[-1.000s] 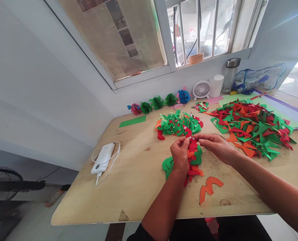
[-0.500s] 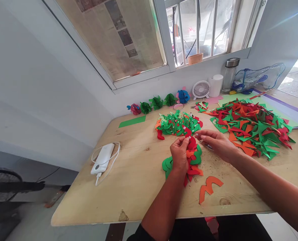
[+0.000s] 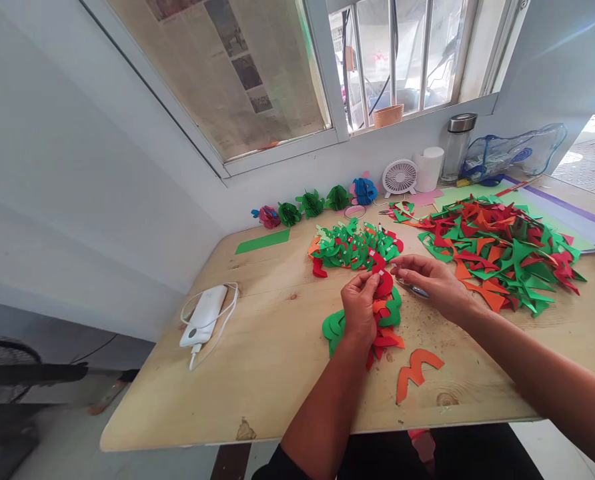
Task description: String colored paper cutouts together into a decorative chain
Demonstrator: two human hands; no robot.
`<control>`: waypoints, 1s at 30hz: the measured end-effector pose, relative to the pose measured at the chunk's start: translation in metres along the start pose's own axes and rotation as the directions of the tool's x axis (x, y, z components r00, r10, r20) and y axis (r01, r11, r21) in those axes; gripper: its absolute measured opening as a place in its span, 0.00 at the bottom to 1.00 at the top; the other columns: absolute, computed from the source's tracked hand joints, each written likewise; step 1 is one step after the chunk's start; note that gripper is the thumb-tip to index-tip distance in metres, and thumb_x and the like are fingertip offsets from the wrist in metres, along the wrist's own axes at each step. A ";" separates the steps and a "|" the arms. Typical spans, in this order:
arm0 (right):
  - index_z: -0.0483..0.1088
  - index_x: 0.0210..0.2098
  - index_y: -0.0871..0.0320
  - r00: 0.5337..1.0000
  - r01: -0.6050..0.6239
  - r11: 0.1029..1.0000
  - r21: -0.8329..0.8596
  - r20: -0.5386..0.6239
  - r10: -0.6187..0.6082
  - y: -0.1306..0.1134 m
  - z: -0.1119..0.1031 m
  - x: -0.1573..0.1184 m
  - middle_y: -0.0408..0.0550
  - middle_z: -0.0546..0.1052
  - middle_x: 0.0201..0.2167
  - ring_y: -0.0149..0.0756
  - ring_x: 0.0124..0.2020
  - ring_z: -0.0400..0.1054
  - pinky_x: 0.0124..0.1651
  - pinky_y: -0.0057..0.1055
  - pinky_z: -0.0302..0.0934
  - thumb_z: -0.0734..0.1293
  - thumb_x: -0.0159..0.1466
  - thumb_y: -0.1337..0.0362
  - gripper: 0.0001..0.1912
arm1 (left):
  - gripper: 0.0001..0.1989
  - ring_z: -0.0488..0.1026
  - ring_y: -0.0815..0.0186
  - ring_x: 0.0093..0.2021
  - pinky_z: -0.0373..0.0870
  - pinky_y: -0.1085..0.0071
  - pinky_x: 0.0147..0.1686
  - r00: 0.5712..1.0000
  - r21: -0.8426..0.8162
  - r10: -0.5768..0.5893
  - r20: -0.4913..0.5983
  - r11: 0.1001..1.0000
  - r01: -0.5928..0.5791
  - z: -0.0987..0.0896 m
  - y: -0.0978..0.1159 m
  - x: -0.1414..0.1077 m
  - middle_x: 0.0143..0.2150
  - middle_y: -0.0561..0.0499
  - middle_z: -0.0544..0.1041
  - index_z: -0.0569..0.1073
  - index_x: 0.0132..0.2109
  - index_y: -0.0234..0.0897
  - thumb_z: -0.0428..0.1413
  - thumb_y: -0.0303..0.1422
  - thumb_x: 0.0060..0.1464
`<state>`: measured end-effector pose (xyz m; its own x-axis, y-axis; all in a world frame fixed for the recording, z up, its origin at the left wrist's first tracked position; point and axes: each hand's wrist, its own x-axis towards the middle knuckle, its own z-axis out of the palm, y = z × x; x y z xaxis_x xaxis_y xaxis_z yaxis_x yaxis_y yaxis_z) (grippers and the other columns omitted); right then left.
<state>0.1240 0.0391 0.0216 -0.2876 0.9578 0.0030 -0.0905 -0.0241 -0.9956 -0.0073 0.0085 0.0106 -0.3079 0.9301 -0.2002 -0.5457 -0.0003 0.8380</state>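
Observation:
My left hand (image 3: 360, 307) pinches a curved red paper cut-out (image 3: 386, 285) between thumb and fingers. Small white squares sit on the red paper. Just to its right, my right hand (image 3: 435, 283) has thumb and forefinger pressed together; a tiny pale bit shows at the tips, too small to name. Under that palm lies a shiny metal object (image 3: 418, 291), mostly hidden. Below and around my left hand are green paper cut-outs (image 3: 333, 327) and orange paper pieces (image 3: 390, 338). Behind the hands is a heap of green and red cut-outs (image 3: 350, 245), several with white squares.
A large pile of paper scraps (image 3: 502, 247) spreads at the right. An orange wavy strip (image 3: 417, 373) lies near the front edge. On the left rests a white power bank (image 3: 205, 317) with its cable. Paper figures (image 3: 310, 203), a small fan (image 3: 400, 178) and a glass bottle (image 3: 457, 150) line the wall.
The view has shifted slightly. My right hand's fingertips have moved a little up and away from the red paper; my left hand keeps its hold, with a white square now plainer on the paper.

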 end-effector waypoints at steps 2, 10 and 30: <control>0.70 0.40 0.56 0.998 0.067 0.996 -0.050 -0.013 -0.068 -0.002 0.002 -0.001 0.48 0.75 0.36 0.37 0.37 0.68 0.41 0.35 0.61 0.69 0.53 0.53 0.19 | 0.11 0.70 0.73 0.24 0.67 0.75 0.30 1.000 -0.005 0.001 0.010 1.000 -0.001 0.000 0.000 0.000 0.23 0.53 0.74 0.75 0.28 0.32 0.64 0.34 0.36; 0.59 0.50 0.54 0.982 0.172 0.983 -0.066 -0.064 -0.176 0.012 0.004 0.005 0.41 0.72 0.28 0.32 0.29 0.66 0.32 0.31 0.59 0.70 0.53 0.56 0.28 | 0.11 0.71 0.72 0.24 0.67 0.76 0.27 0.999 0.045 0.002 0.048 0.999 -0.004 0.003 -0.003 -0.003 0.25 0.51 0.76 0.76 0.29 0.31 0.64 0.35 0.37; 0.65 0.45 0.54 0.999 -0.040 0.991 0.125 0.004 0.040 -0.006 0.006 -0.002 0.40 0.71 0.27 0.31 0.29 0.66 0.33 0.30 0.58 0.69 0.51 0.57 0.23 | 0.12 0.70 0.72 0.23 0.67 0.77 0.25 0.998 0.158 -0.005 0.066 0.987 -0.006 0.001 -0.007 -0.003 0.24 0.51 0.75 0.76 0.30 0.32 0.63 0.37 0.38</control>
<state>0.1192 0.0353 0.0280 -0.2944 0.9550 -0.0362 -0.1972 -0.0978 -0.9755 -0.0018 0.0065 0.0057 -0.2536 0.9522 -0.1704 -0.4141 0.0524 0.9087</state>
